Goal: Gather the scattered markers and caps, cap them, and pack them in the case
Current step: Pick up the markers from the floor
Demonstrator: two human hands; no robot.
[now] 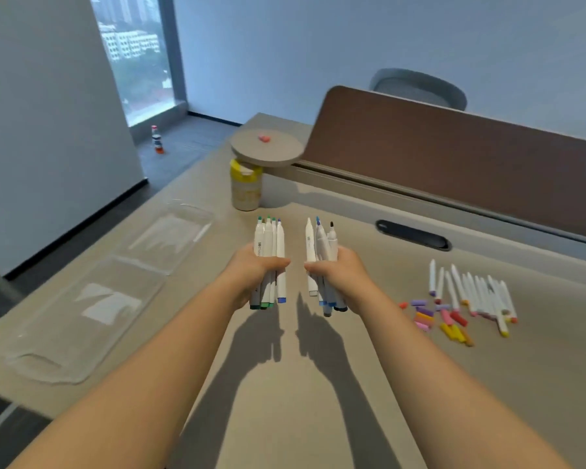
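The left hand [254, 272] grips a bundle of green and blue markers [269, 262], fingers curled round the white barrels with the thumb laid across the front. Their bare tips point away from the person, while the coloured end caps hang below the fist. The right hand [342, 269] holds a second bundle of blue and dark markers [322, 255] the same way, tips up and uncapped, one black and one blue showing above the white bodies. Both bundles hover above the tan table [318, 384], close together but apart, throwing dark shadows toward the person.

Off to the right, well apart from the hands, a row of loose white markers [471, 294] lies on the table, with scattered caps [437, 319] in purple, pink, red, orange and yellow just beside their near ends. On the left lies the clear plastic case [92, 299], opened flat in two halves. Beyond the hands stands a yellow-lidded jar [246, 187], partly under a round grey disc [268, 145]
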